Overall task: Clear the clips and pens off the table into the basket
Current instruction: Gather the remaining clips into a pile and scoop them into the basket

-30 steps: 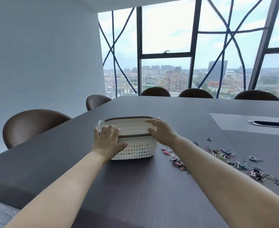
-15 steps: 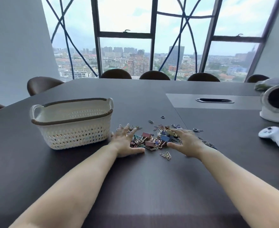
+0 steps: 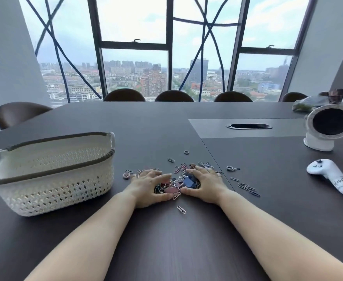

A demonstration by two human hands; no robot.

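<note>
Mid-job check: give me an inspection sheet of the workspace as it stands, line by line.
Surface: dark table with an inset panel.
Job's things: white basket upright at left, its floor hidden; clip pile between the hands; loose clips scattered to its right; one paper clip nearer the person; pens: nothing seen.
Clutter: white controller and round white device at right, a bag behind them.
Grippers: left hand and right hand cup the pile from either side.
Cables: nothing seen; only a slot in the panel.
Surroundings: brown chairs, tall windows, city view.
</note>
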